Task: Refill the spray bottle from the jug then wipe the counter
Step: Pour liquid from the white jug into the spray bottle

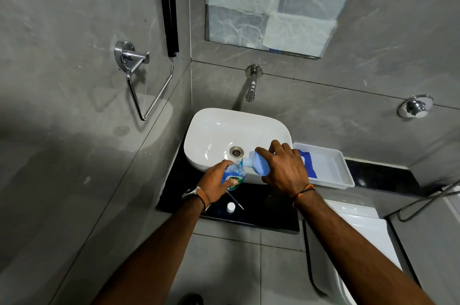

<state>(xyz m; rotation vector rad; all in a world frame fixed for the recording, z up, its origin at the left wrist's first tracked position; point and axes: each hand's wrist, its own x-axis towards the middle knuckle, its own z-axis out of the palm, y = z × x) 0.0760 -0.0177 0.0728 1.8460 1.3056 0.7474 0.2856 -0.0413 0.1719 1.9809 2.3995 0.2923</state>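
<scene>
My left hand grips a small clear bottle of blue liquid with a green label, upright on the black counter just in front of the white basin. My right hand holds a pale blue jug tipped to the left, its neck over the bottle's open mouth. A thin stream of blue liquid runs between them. A white cap and a thin tube lie on the counter in front of the bottle.
A wall tap hangs over the basin. A white tray holding a blue cloth sits to the right. A chrome towel ring juts from the left wall. A white toilet cistern stands below right.
</scene>
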